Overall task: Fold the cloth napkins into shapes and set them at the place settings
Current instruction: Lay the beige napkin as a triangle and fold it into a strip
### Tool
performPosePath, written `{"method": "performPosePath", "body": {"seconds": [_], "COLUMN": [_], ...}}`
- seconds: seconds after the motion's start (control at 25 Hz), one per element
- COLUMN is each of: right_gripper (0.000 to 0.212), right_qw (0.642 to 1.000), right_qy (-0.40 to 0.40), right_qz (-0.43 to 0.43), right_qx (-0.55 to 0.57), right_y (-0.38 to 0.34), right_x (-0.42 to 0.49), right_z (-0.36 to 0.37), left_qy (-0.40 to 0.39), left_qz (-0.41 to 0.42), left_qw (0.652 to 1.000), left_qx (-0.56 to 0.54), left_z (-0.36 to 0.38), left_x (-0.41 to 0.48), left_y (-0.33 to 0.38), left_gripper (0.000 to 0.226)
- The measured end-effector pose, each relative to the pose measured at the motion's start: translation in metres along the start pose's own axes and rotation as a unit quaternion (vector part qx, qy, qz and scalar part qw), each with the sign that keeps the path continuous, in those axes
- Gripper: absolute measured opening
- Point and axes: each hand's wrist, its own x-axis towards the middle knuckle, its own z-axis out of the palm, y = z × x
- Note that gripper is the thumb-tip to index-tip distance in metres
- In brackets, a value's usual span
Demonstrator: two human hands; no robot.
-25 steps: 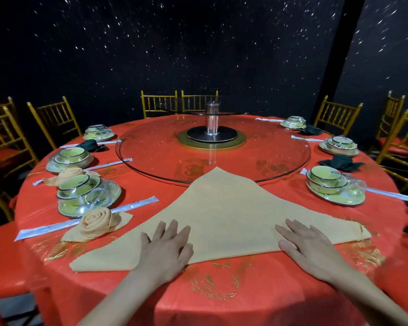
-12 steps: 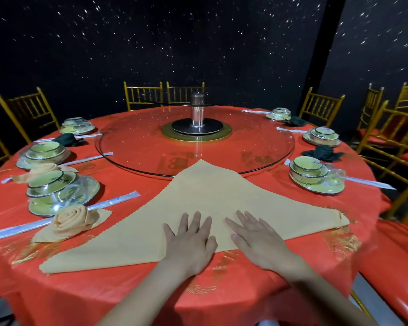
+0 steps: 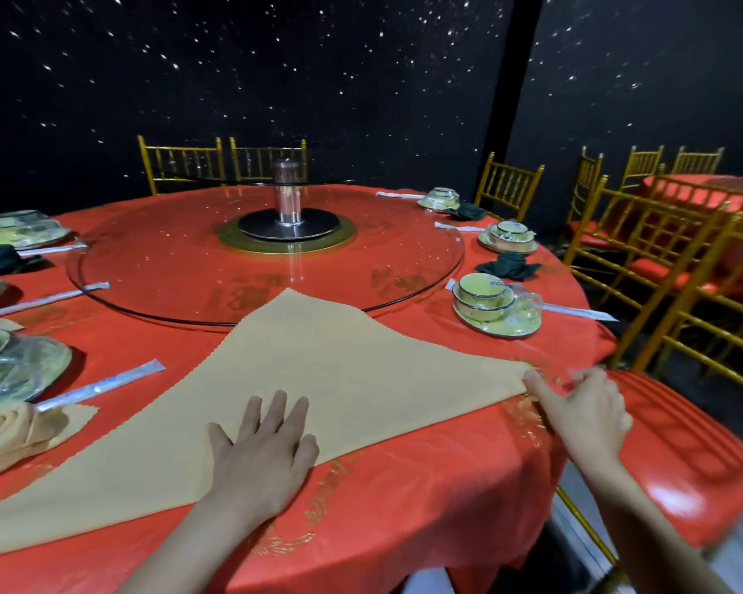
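A round table under a red tablecloth (image 3: 404,516) fills most of the view, with the person standing at its 6 o'clock edge. Gold banquet chairs (image 3: 181,165) stand at 12 o'clock, and more crowd in from 2 to 4 o'clock. A glass lazy Susan (image 3: 168,259) covers the table's middle, turning on a metal hub (image 3: 288,207).

The tan cloth napkin (image 3: 318,370) lies flat on the tablecloth at 6 o'clock, folded into a wide triangle. Its apex points toward 12 o'clock and overlaps the lazy Susan's near rim, while its long edge runs along the table edge from 8 o'clock to 4 o'clock.

At 3 o'clock sits a place setting of stacked green bowls (image 3: 485,295) on a plate, wrapped in clear film. A dark green folded napkin (image 3: 509,265) lies just beyond it. At 8 o'clock a second tan napkin, rolled into a rose (image 3: 14,430), rests beside wrapped chopsticks (image 3: 99,385), just off the triangle's left slope.

The left hand (image 3: 262,452) presses flat on the napkin near the middle of its long edge, fingers straight and spread. The right hand (image 3: 584,413) is at the napkin's right corner at 4 o'clock, one finger laid on the tip and the others loosely curled (motion blur makes it impossible to tell whether it actually pinches the cloth).
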Motion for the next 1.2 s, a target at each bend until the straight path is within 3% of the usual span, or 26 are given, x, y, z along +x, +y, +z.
{"method": "performPosePath", "body": {"seconds": [0.08, 0.2, 0.28, 0.36, 0.4, 0.52, 0.6, 0.68, 0.72, 0.84, 1.0, 1.08, 1.16, 1.2], "right_gripper": [0.058, 0.032, 0.013, 0.011, 0.011, 0.013, 0.016, 0.019, 0.02, 0.019, 0.019, 0.033, 0.039, 0.041], "right_qw": [0.997, 0.997, 0.997, 0.978, 0.955, 0.841, 0.787, 0.767, 0.783, 0.886, 0.961, 0.962, 0.922, 0.903], "right_qy": [-0.043, -0.051, -0.064, -0.099, -0.121, -0.206, -0.24, -0.267, -0.278, -0.278, -0.196, -0.136, -0.182, -0.235], "right_qz": [0.005, -0.035, -0.026, -0.006, 0.016, 0.113, 0.144, 0.145, 0.136, 0.05, -0.102, -0.233, -0.339, -0.349], "right_qx": [-0.065, -0.048, 0.041, 0.184, 0.271, 0.487, 0.55, 0.566, 0.539, 0.368, 0.166, 0.034, -0.045, -0.085], "right_y": [0.0, -0.001, 0.001, 0.002, 0.002, -0.003, 0.0, 0.006, 0.009, 0.013, 0.005, 0.002, -0.002, -0.003], "right_x": [-0.002, -0.002, 0.003, 0.008, 0.012, 0.022, 0.035, 0.051, 0.058, 0.072, 0.071, 0.056, 0.037, 0.029], "right_z": [0.001, 0.007, 0.008, 0.003, 0.0, -0.009, -0.011, -0.01, -0.009, -0.007, -0.002, 0.006, 0.014, 0.017], "left_qy": [0.002, 0.007, 0.009, 0.01, 0.011, 0.012, 0.017, 0.021, 0.023, 0.027, 0.03, 0.032, 0.031, 0.029], "left_qz": [-0.002, -0.003, -0.003, -0.004, -0.003, -0.002, -0.003, -0.005, -0.005, -0.002, -0.001, 0.0, 0.002, 0.002], "left_qw": [1.0, 1.0, 1.0, 1.0, 1.0, 1.0, 1.0, 1.0, 1.0, 1.0, 1.0, 0.999, 1.0, 1.0], "left_qx": [-0.004, -0.002, 0.001, 0.005, 0.005, 0.008, 0.009, 0.011, 0.012, 0.013, 0.009, 0.008, 0.005, 0.003], "left_z": [0.0, 0.0, 0.001, 0.001, 0.001, 0.002, 0.001, 0.0, 0.0, 0.001, 0.001, 0.002, 0.003, 0.003], "left_x": [0.0, 0.0, 0.0, -0.001, -0.001, -0.001, -0.001, -0.001, -0.002, -0.002, -0.003, -0.003, -0.003, -0.002], "left_y": [0.0, 0.0, 0.0, 0.0, 0.0, 0.0, 0.001, 0.002, 0.003, 0.003, 0.003, 0.002, 0.001, 0.001], "left_gripper": [0.055, 0.055, 0.055, 0.055, 0.055, 0.055, 0.055, 0.054, 0.054, 0.054, 0.054, 0.054, 0.054, 0.054]}}
